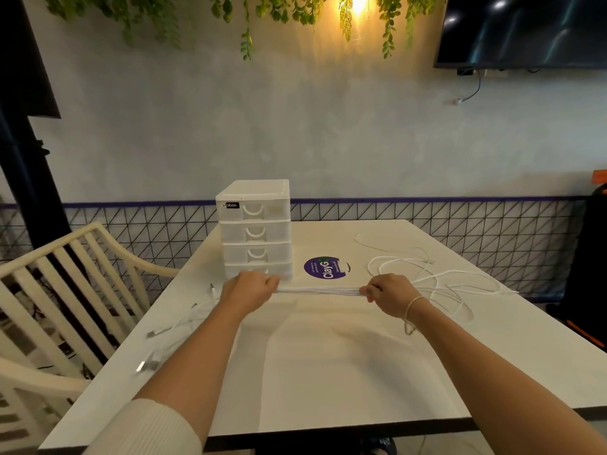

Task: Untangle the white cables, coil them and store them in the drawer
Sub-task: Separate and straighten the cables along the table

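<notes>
Several strands of white cable (pixel 318 290) run taut in a straight bundle between my two hands, just above the white table (pixel 328 372). My left hand (pixel 247 288) is shut on the bundle's left end. My right hand (pixel 390 292) pinches the right end. More cable lies in loose loops (pixel 437 274) to the right of my right hand. Cable ends with plugs (pixel 170 330) trail left of my left arm. The white drawer unit (pixel 254 229), with all its drawers closed, stands right behind my left hand.
A round purple sticker (pixel 325 267) is on the table beside the drawer unit. A cream slatted chair (pixel 65 290) stands at the table's left side. A dark stand (pixel 29 165) rises behind the chair. A wall with a tiled band runs behind the table.
</notes>
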